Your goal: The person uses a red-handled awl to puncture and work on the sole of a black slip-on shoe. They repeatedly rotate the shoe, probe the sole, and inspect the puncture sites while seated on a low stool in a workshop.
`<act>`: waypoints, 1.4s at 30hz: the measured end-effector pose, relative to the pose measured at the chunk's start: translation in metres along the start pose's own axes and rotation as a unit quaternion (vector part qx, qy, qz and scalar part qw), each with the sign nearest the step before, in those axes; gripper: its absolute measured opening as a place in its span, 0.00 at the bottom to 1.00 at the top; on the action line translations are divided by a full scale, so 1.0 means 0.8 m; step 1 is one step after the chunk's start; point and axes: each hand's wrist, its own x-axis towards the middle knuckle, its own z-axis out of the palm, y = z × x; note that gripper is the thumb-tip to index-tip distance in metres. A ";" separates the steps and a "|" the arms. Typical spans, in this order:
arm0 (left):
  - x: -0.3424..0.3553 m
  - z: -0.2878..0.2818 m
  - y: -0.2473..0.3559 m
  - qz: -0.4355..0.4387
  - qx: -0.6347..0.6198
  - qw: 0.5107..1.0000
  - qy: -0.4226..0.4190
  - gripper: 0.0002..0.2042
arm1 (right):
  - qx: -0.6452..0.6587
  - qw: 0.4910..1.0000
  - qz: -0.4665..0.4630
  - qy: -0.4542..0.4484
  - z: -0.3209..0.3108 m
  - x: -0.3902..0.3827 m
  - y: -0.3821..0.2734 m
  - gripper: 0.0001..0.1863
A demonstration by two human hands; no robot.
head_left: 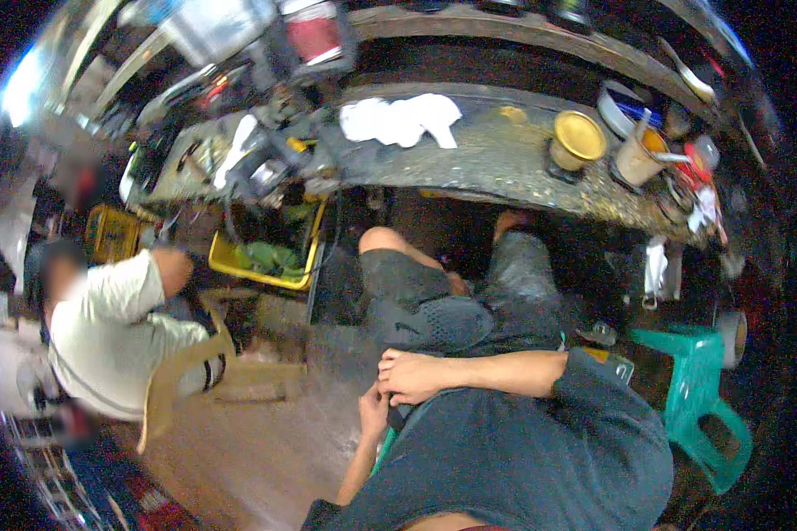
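While right hand (pixel 413 374) rests curled over left hand (pixel 374 409), grasp unclear; yellow crate (pixel 261 265) under counter (pixel 496 164).

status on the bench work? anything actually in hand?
Done: nothing finished shows. In hand: nothing; the right hand lies over the left hand at the person's lap, gripping no tool, well away from the workbench. Left: the white cloth and yellow-lidded can sit untouched on the bench.
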 end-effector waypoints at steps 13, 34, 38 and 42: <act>0.004 -0.029 -0.012 -0.109 0.039 0.991 -0.064 0.16 | 0.232 0.972 -0.028 0.018 0.014 0.014 0.058 0.13; 0.002 -0.023 0.032 -0.019 -0.087 0.996 -0.024 0.19 | 0.285 0.947 -0.059 0.139 -0.011 0.015 0.058 0.13; 0.014 -0.015 0.011 -0.202 -0.239 0.945 -0.099 0.23 | 0.441 0.890 0.102 0.056 -0.065 0.036 0.055 0.15; 0.016 -0.017 0.002 -0.220 -0.536 0.800 -0.156 0.30 | 0.387 0.908 0.072 0.140 -0.101 0.101 0.088 0.17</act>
